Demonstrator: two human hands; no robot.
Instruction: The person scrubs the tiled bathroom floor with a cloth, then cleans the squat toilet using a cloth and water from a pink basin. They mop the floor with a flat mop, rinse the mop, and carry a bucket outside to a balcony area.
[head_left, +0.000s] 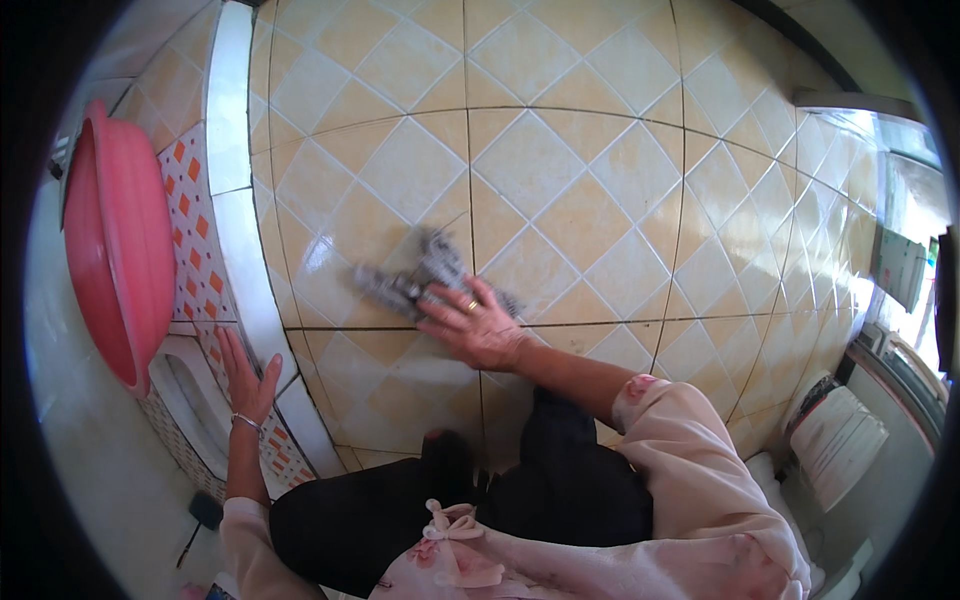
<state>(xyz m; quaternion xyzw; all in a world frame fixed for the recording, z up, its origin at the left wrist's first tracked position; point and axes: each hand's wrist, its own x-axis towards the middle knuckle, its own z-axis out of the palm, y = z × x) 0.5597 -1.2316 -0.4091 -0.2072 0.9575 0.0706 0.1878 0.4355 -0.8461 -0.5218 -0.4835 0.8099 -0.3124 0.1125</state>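
Note:
My right hand (476, 322) presses down on a crumpled grey patterned cloth (439, 274), which looks slightly blurred. Under the cloth is a tiled wall or floor surface (570, 180) of beige and pale diamonds; I cannot tell which it is. A ring shows on one finger. Farther left, my left hand (251, 379) has its fingers spread beside the white tiled ledge (232, 247), holding nothing; whether its palm rests there is unclear. A bracelet circles that wrist.
At the left, a large pink plastic basin (142, 240) stands tilted beside orange-and-white tiles, above a white squat toilet (187, 397). A dark-headed brush (204, 510) lies lower left. A white appliance or container (836, 442) is at the lower right, and light enters from the right.

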